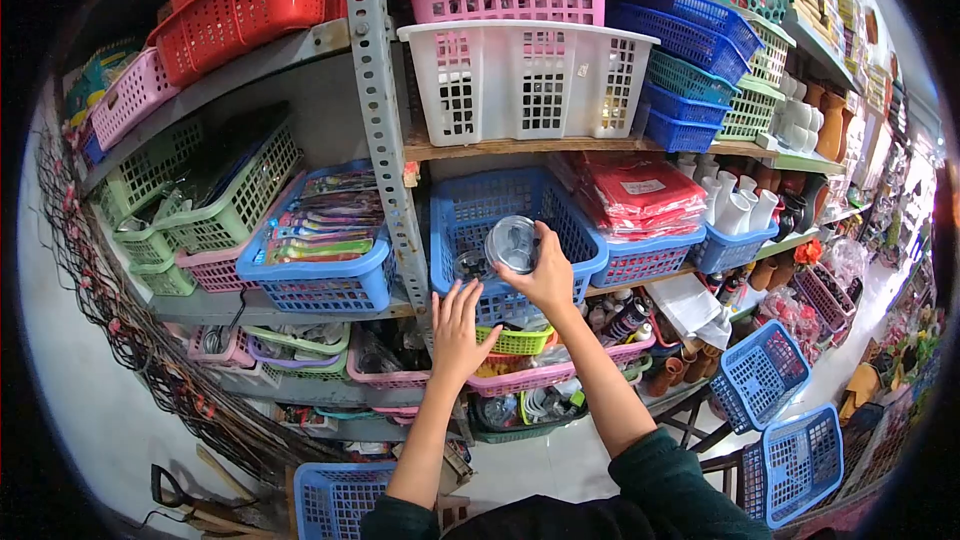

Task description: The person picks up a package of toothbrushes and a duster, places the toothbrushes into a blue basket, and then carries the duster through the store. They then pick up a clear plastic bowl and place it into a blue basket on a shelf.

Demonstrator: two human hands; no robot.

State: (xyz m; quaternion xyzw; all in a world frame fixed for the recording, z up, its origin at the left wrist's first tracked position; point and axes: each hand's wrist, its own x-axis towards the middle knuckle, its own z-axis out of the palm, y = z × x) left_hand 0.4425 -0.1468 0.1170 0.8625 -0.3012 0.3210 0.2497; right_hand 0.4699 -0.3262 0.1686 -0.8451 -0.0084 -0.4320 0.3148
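Note:
A clear round container (pixel 514 243) is in my right hand (pixel 543 272), gripped at its right side by thumb and fingers. It is held over a blue basket (pixel 590 262) on the middle shelf. Another clear round item (pixel 471 265) lies inside that basket, near its front left. My left hand (pixel 459 332) is at the basket's front left edge, with its fingers spread and nothing in it. Part of the basket's front is hidden behind my hands.
Left of the metal post (pixel 376 110) is a blue basket of toothbrushes (pixel 325 292). A white crate (pixel 530 40) stands above. Red packets (pixel 640 190) lie at right. Lower are a pink basket (pixel 535 378) and blue baskets (pixel 760 377) near the floor.

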